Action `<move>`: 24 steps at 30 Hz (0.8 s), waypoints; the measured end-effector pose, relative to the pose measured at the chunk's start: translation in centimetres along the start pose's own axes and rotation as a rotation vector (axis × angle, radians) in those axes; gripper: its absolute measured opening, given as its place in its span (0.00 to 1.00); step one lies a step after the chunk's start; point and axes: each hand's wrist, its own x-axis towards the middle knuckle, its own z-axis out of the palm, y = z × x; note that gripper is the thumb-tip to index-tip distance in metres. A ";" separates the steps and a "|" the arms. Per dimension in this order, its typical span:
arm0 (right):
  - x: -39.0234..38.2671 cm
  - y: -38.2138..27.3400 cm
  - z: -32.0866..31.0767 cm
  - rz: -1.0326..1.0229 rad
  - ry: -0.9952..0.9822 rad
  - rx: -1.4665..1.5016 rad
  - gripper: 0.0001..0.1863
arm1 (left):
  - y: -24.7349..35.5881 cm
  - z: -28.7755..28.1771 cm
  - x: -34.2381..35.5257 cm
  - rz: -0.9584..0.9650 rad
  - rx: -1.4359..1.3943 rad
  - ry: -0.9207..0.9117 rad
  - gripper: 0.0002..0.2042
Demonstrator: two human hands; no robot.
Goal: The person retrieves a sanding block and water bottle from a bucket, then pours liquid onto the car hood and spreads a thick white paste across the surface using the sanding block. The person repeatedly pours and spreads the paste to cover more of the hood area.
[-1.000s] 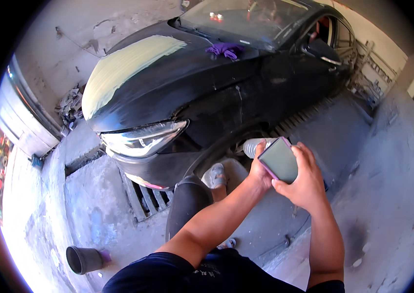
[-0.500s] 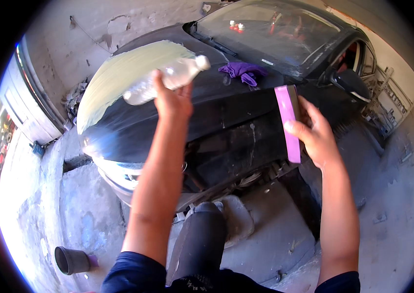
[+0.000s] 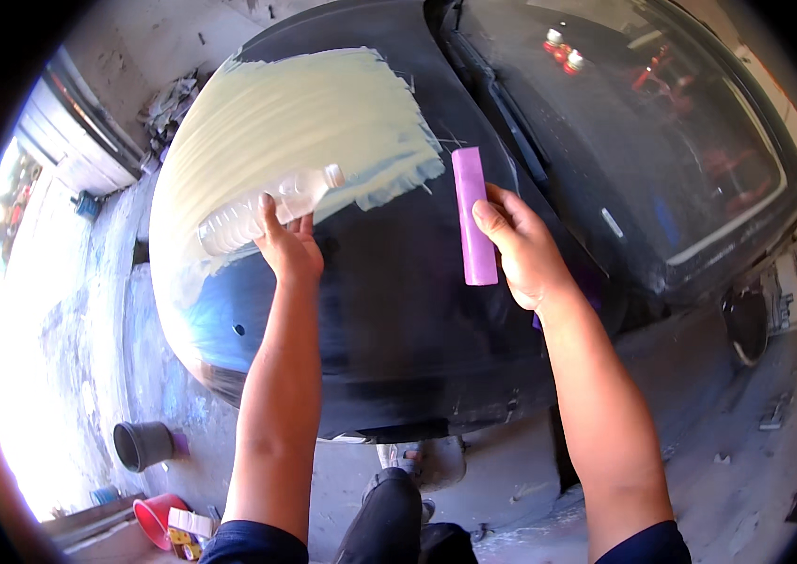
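Purple block (image 3: 474, 218): one, right hand (image 3: 524, 248); clear bottle (image 3: 238, 224): one, left hand (image 3: 291, 252).

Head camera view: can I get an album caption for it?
Left hand holding a clear plastic bottle, right hand a pink block, above a dark car hood partly coated pale yellow.

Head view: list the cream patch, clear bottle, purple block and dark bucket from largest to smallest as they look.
Cream patch
Clear bottle, slightly ahead of the next
Purple block
Dark bucket
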 end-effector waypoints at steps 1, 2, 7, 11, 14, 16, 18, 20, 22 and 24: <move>1.6 -0.3 -0.4 -0.011 0.021 -0.125 0.29 | -0.2 0.8 0.0 -0.002 0.033 -0.031 0.42; 3.3 -0.2 -0.8 -0.054 0.040 -0.345 0.30 | -0.5 1.7 -0.1 -0.014 0.067 -0.005 0.41; 7.8 -0.7 -0.3 -0.217 0.054 -1.049 0.28 | -0.2 4.4 0.5 -0.034 0.211 0.042 0.38; 10.6 1.1 0.3 -0.304 -0.017 -1.271 0.26 | -1.7 5.4 2.4 0.007 0.282 0.026 0.37; 13.4 2.9 0.3 -0.384 -0.015 -1.335 0.26 | -4.0 6.5 3.8 0.055 0.311 0.003 0.35; 14.5 4.4 0.9 -0.389 -0.020 -1.366 0.26 | -5.0 6.2 4.3 0.063 0.344 0.017 0.32; 15.9 5.3 1.2 -0.408 -0.030 -1.404 0.26 | -6.1 5.3 4.8 0.061 0.355 0.078 0.30; 17.8 6.2 1.0 -0.420 -0.023 -1.430 0.26 | -6.8 4.3 4.6 0.076 0.328 0.074 0.29; 20.5 6.4 1.6 -0.407 -0.008 -1.433 0.25 | -6.3 4.3 4.4 0.093 0.309 0.065 0.29; 25.4 6.3 0.9 -0.460 0.076 -1.460 0.24 | -6.6 5.3 4.3 0.099 0.278 0.031 0.30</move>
